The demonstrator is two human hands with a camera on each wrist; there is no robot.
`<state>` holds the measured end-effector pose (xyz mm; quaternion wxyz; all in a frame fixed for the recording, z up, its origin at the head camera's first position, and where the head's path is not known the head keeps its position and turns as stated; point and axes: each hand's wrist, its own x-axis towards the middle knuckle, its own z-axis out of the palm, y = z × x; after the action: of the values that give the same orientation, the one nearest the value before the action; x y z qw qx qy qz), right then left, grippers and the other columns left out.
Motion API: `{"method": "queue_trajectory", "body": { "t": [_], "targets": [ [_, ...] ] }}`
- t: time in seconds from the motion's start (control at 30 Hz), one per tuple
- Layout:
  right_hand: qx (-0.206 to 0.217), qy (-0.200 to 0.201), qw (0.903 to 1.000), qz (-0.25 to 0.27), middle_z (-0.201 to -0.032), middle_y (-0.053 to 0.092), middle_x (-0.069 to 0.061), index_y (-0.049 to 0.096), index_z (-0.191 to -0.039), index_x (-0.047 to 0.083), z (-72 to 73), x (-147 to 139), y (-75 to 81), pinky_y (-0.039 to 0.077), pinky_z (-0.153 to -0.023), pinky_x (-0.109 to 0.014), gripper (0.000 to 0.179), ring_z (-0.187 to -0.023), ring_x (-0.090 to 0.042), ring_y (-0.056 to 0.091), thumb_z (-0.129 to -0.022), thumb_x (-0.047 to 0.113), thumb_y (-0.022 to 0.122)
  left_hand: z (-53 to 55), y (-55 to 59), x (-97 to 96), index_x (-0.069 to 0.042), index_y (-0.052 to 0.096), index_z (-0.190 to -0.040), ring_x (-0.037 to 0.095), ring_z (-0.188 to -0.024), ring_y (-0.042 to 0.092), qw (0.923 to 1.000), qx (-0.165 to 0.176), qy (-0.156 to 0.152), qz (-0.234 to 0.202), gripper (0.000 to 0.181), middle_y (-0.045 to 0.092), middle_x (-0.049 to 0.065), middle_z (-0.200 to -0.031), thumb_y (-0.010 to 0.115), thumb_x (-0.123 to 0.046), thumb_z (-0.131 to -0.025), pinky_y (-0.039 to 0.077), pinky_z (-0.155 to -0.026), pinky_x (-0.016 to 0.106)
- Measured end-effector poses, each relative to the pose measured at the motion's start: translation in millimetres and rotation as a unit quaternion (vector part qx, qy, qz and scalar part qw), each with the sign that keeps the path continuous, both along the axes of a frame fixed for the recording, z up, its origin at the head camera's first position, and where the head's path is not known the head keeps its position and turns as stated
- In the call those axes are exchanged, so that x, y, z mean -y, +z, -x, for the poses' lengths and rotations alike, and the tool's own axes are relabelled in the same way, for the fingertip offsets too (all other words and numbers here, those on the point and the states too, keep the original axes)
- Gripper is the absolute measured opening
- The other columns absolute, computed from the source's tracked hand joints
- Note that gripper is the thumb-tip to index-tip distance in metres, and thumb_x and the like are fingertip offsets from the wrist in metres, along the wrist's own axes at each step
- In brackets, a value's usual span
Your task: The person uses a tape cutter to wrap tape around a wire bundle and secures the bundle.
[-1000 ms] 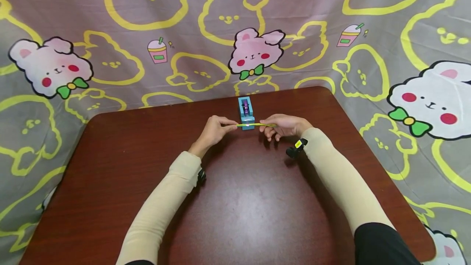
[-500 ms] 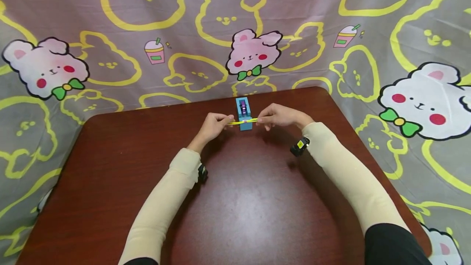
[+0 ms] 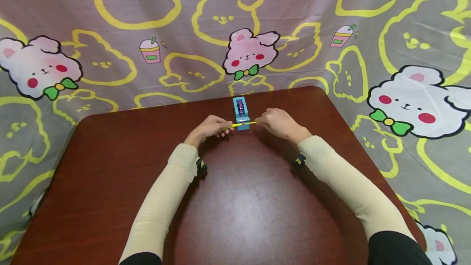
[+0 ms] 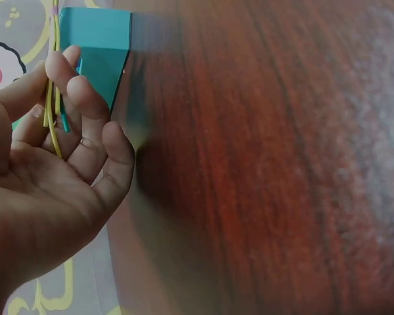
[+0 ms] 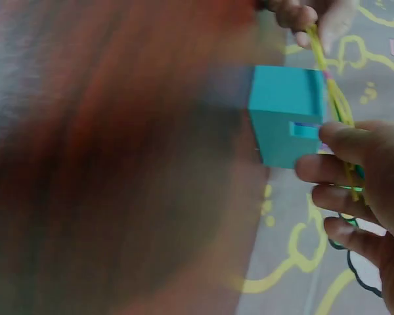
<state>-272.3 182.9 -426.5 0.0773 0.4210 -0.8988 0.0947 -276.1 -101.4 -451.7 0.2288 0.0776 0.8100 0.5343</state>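
A thin bundle of yellow and green wires [image 3: 252, 123] stretches between the two hands, just in front of and over the near end of a blue tape dispenser [image 3: 243, 127]. My left hand [image 3: 210, 127] pinches one end between thumb and index finger. In the left wrist view, loose wire ends [image 4: 54, 134] hang over the palm. My right hand [image 3: 279, 122] pinches the other end, its thumb over the wires [image 5: 339, 102] in the right wrist view. A small purple-pink band [image 5: 328, 75] wraps the bundle's middle. The dispenser holds a purple roll [image 3: 241, 106].
The dispenser stands near the back edge of a brown wooden table [image 3: 235, 199]. A grey curtain [image 3: 176, 36] with yellow outlines and rabbit prints hangs behind and at the sides. Each wrist carries a small black camera [image 3: 299, 160].
My right hand has turned, its back now facing more upward, and the wires slant with their left end lower. The left-hand end now shows across the fingers. The head view has shifted slightly right.
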Motion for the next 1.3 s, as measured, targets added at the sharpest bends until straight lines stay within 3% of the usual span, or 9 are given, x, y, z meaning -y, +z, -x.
{"method": "queue_trajectory", "body": {
  "t": [0.13,0.27,0.43,0.6,0.8,1.03,1.13,1.3],
  "targets": [
    [-0.035,0.007,0.9992,0.018,-0.093,0.074,-0.006,0.078,-0.109,0.007,-1.3,0.1,-5.2,0.053,-0.078,-0.041,0.018,-0.085,-0.026,0.062,-0.092,0.01,0.074,0.0,0.9,-1.3,0.002,0.076,-0.108,0.014,-0.067,0.058,0.9999,-0.008,0.014,-0.004,0.034,0.067,0.006,-0.076,0.063,-0.028,-0.101,0.047,-0.065,0.033],
    [-0.037,0.01,0.999,0.023,-0.091,0.073,-0.005,0.079,-0.108,0.008,-0.7,-0.9,-6.0,0.053,-0.076,-0.041,0.016,-0.083,-0.025,0.063,-0.092,0.008,0.073,-0.8,2.9,-2.6,0.001,0.076,-0.11,0.014,-0.067,0.059,0.9997,-0.01,0.023,-0.002,0.03,0.068,0.003,-0.074,0.066,-0.025,-0.1,0.047,-0.064,0.032],
    [0.017,-0.014,0.9989,0.041,-0.096,0.074,-0.006,0.078,-0.109,0.006,1.7,-1.0,-3.7,0.054,-0.081,-0.043,0.017,-0.088,-0.024,0.066,-0.093,0.012,0.074,-2.1,7.3,-5.0,0.001,0.076,-0.11,0.015,-0.067,0.059,0.9988,-0.014,0.047,-0.011,0.027,0.071,0.01,-0.08,0.07,-0.021,-0.097,0.047,-0.063,0.032],
    [0.093,-0.059,0.9916,0.068,-0.094,0.074,-0.002,0.077,-0.103,0.007,2.9,4.4,0.3,0.053,-0.079,-0.042,0.021,-0.083,-0.02,0.066,-0.095,0.026,0.072,-4.6,10.3,-6.7,0.0,0.078,-0.108,0.017,-0.067,0.059,0.9968,-0.023,0.074,-0.022,0.024,0.073,0.018,-0.087,0.074,-0.019,-0.094,0.048,-0.061,0.033],
    [0.101,-0.124,0.9841,0.077,-0.075,0.068,0.005,0.072,-0.091,0.013,0.9,19.9,-0.5,0.044,-0.076,-0.042,0.03,-0.067,-0.015,0.058,-0.097,0.042,0.066,-8.9,7.8,-8.2,0.0,0.079,-0.104,0.023,-0.066,0.059,0.9932,-0.061,0.095,-0.026,0.02,0.072,0.026,-0.092,0.077,-0.015,-0.091,0.045,-0.056,0.031],
    [0.151,-0.21,0.9616,0.091,-0.071,0.064,0.004,0.071,-0.09,0.012,-3.1,37.8,-11.1,0.041,-0.078,-0.043,0.047,-0.068,-0.018,0.057,-0.097,0.056,0.059,-14.9,4.3,-12.0,0.003,0.078,-0.102,0.031,-0.068,0.061,0.9889,-0.107,0.096,-0.035,0.018,0.073,0.022,-0.086,0.077,-0.011,-0.091,0.045,-0.056,0.031],
    [0.175,-0.228,0.9524,0.102,-0.073,0.065,0.002,0.072,-0.09,0.011,-4.3,41.8,-13.3,0.036,-0.086,-0.05,0.049,-0.073,-0.02,0.058,-0.096,0.058,0.059,-16.4,2.6,-12.9,0.004,0.078,-0.101,0.036,-0.073,0.063,0.9875,-0.118,0.096,-0.039,0.017,0.074,0.016,-0.08,0.076,-0.009,-0.091,0.047,-0.058,0.032],
    [0.203,-0.236,0.9406,0.136,-0.078,0.067,0.002,0.074,-0.089,0.012,-3.7,44.6,-15.7,0.03,-0.088,-0.054,0.045,-0.079,-0.021,0.061,-0.095,0.056,0.062,-18.3,1.5,-12.9,0.008,0.077,-0.102,0.043,-0.083,0.066,0.9862,-0.127,0.093,-0.053,0.016,0.074,0.013,-0.078,0.075,-0.004,-0.091,0.053,-0.069,0.04]
  ]
}}
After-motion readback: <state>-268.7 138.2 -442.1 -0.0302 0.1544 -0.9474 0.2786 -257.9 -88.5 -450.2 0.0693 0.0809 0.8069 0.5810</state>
